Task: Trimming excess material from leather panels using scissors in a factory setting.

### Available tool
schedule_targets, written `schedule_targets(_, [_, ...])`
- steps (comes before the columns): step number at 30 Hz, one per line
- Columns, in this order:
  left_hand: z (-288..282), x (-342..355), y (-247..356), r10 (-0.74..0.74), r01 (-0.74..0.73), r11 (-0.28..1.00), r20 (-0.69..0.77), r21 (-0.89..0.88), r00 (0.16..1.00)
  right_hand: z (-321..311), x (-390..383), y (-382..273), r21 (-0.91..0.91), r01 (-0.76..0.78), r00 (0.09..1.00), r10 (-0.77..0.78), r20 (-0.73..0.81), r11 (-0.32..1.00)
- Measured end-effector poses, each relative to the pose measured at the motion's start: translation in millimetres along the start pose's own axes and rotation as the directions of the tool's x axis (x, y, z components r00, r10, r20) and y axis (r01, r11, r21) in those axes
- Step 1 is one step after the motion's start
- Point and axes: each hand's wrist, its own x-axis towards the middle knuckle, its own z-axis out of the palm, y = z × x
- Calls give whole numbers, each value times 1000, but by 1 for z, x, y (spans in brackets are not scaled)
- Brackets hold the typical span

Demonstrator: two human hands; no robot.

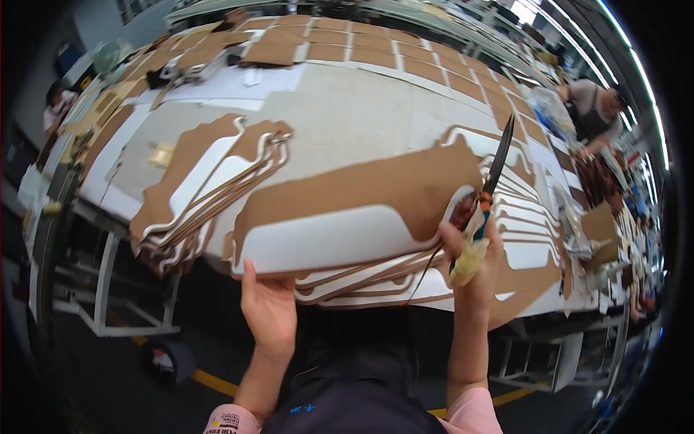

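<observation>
My left hand (269, 311) grips the near left corner of a long brown sheet piece (361, 189), its thumb on top and its fingers underneath. A white panel (325, 239) with rounded corners covers the near side of that piece. My right hand (483, 260) is closed on scissors (497, 163) with teal and orange handles, at the piece's right end. The dark blades point up and away. Something pale yellow (470, 262) wraps part of the right hand's fingers. From beside them hangs a thin brown strip (425, 273). Similar pieces (376, 288) lie stacked underneath.
More brown and white pieces lie in a pile (206, 189) on the left and a fanned stack (531, 231) on the right. Rows of brown sheets (372, 47) cover the table's far side. Another person (596, 112) works at the right. A bin (168, 362) stands below.
</observation>
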Motion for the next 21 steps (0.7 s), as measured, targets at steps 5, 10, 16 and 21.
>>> schedule_targets(5, [-37, 89, 96, 308, -302, 941, -13, 154, 951, 119, 78, 31, 18, 237, 948, -236, 212, 971])
schedule_targets(10, [-126, 164, 183, 464, -395, 854, -151, 339, 873, 170, 92, 28, 45, 74, 941, -84, 328, 996])
schedule_targets(16, [-136, 95, 172, 335, -216, 870, -209, 443, 919, 51, 25, 42, -272, 249, 948, -177, 264, 929])
schedule_targets(21, [-82, 7, 95, -83, 123, 854, -101, 506, 991, -75, -40, 27, -535, 140, 980, -195, -48, 833])
